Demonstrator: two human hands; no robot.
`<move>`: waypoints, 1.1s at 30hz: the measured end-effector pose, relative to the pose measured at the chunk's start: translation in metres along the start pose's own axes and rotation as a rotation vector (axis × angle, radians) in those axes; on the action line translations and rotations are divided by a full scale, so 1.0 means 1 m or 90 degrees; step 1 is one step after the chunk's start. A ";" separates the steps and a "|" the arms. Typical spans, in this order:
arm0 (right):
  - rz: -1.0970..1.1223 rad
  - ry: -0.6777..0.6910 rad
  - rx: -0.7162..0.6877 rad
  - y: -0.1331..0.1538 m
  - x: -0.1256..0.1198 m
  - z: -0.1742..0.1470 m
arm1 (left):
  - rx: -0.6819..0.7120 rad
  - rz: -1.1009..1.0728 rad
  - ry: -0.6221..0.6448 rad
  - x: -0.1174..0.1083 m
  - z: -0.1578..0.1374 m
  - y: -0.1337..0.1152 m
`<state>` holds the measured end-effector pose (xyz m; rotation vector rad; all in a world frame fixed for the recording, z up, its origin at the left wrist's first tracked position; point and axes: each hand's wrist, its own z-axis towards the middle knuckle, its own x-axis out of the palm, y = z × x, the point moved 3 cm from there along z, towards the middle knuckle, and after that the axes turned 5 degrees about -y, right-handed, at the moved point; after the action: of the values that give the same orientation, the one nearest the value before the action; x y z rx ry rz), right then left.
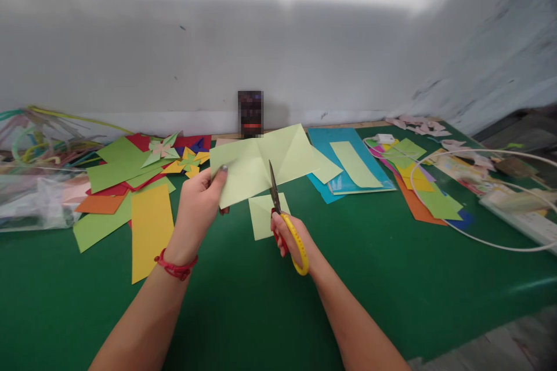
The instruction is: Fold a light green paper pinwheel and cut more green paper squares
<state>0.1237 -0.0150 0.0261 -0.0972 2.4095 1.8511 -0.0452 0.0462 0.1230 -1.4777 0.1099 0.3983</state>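
Note:
My left hand pinches the left end of a pale green sheet of paper, thumb on top, holding it above the table. Fold creases run across the sheet. In my right hand is a pair of scissors with yellow and red handles. Its blades point up and away, at the sheet's near edge around the middle crease; one blade shows in front of the paper. Beneath, a smaller pale green paper square lies on the table, partly hidden by my right hand.
A green table runs up to a grey wall. Coloured papers and folded paper flowers lie on the left. A blue packet lies behind, with a white cable and more papers at right. A dark, pixelated upright object stands against the wall.

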 end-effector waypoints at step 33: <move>-0.037 -0.036 -0.023 0.002 -0.006 -0.001 | -0.002 0.026 -0.014 -0.006 0.000 -0.005</move>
<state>0.1291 -0.0154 0.0292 -0.1145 2.3128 1.8469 -0.0492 0.0450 0.1297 -1.4750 0.1222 0.4480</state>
